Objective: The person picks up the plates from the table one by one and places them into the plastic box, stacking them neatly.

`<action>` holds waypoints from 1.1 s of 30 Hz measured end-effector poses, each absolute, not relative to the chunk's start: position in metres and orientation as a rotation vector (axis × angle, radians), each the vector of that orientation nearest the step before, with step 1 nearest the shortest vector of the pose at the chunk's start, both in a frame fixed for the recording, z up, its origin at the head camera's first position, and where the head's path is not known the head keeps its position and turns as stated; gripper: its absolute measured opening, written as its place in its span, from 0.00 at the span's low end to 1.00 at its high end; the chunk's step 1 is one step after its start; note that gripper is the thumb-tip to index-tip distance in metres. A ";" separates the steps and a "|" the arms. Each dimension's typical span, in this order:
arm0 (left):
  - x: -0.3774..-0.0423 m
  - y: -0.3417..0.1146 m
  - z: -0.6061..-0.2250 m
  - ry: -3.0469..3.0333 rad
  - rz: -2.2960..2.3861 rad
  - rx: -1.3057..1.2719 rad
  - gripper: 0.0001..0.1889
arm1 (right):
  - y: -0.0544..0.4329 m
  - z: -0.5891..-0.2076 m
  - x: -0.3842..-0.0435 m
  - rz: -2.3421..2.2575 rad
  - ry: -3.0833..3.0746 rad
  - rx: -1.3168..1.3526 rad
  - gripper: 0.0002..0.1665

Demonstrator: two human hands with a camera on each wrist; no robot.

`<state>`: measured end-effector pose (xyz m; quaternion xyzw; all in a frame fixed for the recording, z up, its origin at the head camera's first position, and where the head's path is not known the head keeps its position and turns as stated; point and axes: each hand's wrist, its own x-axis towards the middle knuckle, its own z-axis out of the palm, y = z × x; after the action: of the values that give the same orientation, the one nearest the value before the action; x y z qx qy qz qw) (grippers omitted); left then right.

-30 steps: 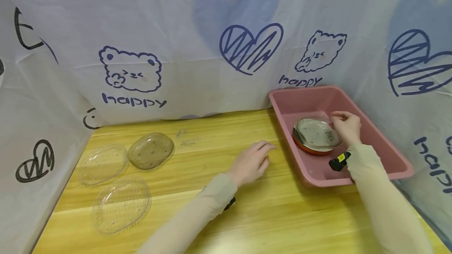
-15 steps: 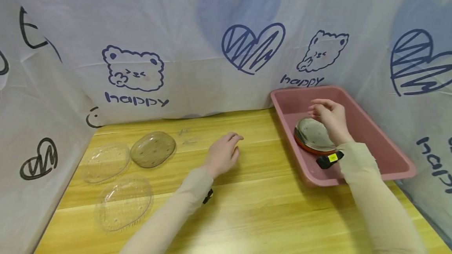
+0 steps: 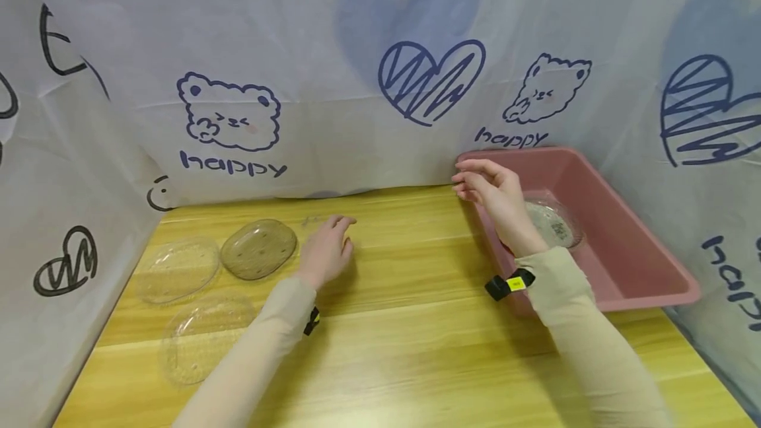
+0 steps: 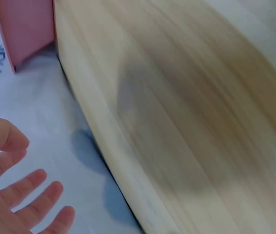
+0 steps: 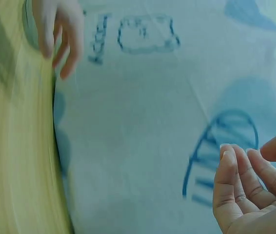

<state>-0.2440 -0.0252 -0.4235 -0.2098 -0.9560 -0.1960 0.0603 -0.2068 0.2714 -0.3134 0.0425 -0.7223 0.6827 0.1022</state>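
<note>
My left hand point(image 3: 326, 249) is over the table, just right of a brown see-through oval dish point(image 3: 258, 249), its fingers loosely bent and holding nothing. Two clear oval plastic dishes lie left of the brown one: one behind point(image 3: 178, 269), one nearer the front point(image 3: 205, 339). My right hand point(image 3: 498, 202) hangs over the left rim of the pink tub point(image 3: 639, 236), its fingers relaxed and bare of any object. Inside the tub, a clear dish point(image 3: 553, 223) shows on top of a stack, partly hidden behind the right hand. Both wrist views show spread or loosely bent fingers.
The wooden table point(image 3: 404, 322) ends at a white cloth point(image 3: 333, 71) with drawn hearts and bears at the back. More cloth hangs along the left and right sides. The tub's raised walls stand at the right, close to the cloth.
My left hand has moved left from beside the tub toward the brown dish. My right hand has risen from the stack in the tub and moved left over its rim.
</note>
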 end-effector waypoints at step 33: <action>-0.252 -0.090 -0.429 -3.232 -0.367 -0.434 0.23 | 0.176 -0.406 -0.203 2.612 -2.035 -0.219 0.18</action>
<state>-0.2518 -0.0901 -0.4293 -0.1321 -0.9824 -0.1116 -0.0700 -0.2025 0.1755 -0.4063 -0.0656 -0.6108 0.7841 -0.0885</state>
